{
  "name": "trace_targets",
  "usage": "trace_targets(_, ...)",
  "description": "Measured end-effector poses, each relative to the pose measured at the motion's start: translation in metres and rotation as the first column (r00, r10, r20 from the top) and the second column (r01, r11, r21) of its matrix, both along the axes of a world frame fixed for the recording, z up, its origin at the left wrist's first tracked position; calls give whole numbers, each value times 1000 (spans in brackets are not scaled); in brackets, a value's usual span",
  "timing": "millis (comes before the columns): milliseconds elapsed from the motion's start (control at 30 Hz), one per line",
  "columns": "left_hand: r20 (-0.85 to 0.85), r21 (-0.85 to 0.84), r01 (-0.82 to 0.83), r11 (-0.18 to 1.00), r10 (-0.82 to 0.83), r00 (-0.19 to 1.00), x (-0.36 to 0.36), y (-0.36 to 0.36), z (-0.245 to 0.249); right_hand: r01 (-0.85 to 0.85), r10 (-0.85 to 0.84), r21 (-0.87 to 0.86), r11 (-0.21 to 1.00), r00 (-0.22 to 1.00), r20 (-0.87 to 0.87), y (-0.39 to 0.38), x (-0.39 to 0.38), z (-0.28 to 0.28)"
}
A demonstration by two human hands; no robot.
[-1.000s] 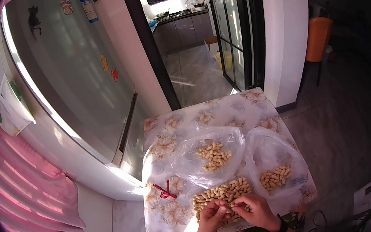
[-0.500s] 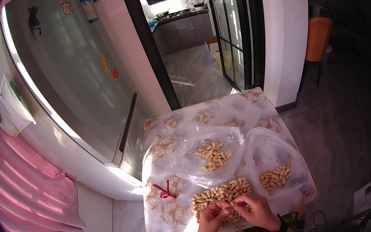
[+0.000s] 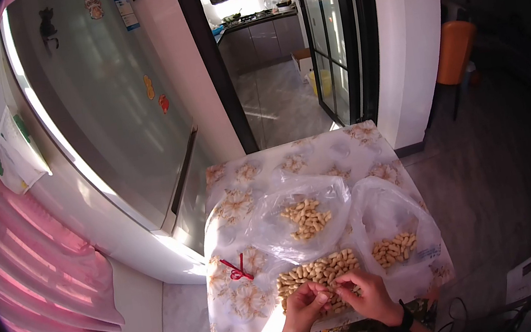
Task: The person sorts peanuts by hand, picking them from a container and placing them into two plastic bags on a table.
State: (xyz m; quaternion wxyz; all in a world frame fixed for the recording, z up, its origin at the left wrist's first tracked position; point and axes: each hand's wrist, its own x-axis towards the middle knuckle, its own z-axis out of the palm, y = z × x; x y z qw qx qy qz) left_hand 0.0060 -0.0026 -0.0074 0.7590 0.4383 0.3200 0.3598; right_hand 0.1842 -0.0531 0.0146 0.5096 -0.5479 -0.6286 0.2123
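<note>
Change, view: the whole scene sits slightly higher in the frame than a second ago; the head has tipped, and nothing on the table has shifted.
Change, hands: both hands stay over the same near spot. Their fingertips, pressed together before, now stand just apart.
Meaning: judged from this, the work on one nut goes on in place, and none of the heaps has visibly grown or shrunk.
Table: square table under a glossy cream floral plastic cloth, standing just beside a silver refrigerator door.
Bags: two crumpled clear plastic bags, one at centre and one at right, each holding a small pale heap.
Main heap: loose tan peanuts in their shells, a wide flat layer at the near edge, between the bags and the person.
Left hand: fingers curled into a narrow pinch at the heap's near edge; what they pinch cannot be made out.
Right hand: same narrow pinch, facing the left; contents too small to tell.
Tie: red twisted ribbon tie, left of the heap, apart from it.
</note>
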Motion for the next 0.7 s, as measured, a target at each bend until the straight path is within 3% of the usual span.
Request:
trace_targets(267,20,56,47,997,-48,999,4,-1,1,-18,20,49,999,999,-32,30,3,55)
trace_targets(333,37,6,19,1000,-19,999,3,-1,0,-9,11,81,997,999,-30,43,1,65)
trace_targets(567,-8,24,35,999,-34,999,3,-1,0,-2,10,159,987,999,-50,81,-9,73)
trace_targets(700,-7,46,24,999,-24,1000,2,-1,-1,-23,24,30,999,999,-45,86,-11,60)
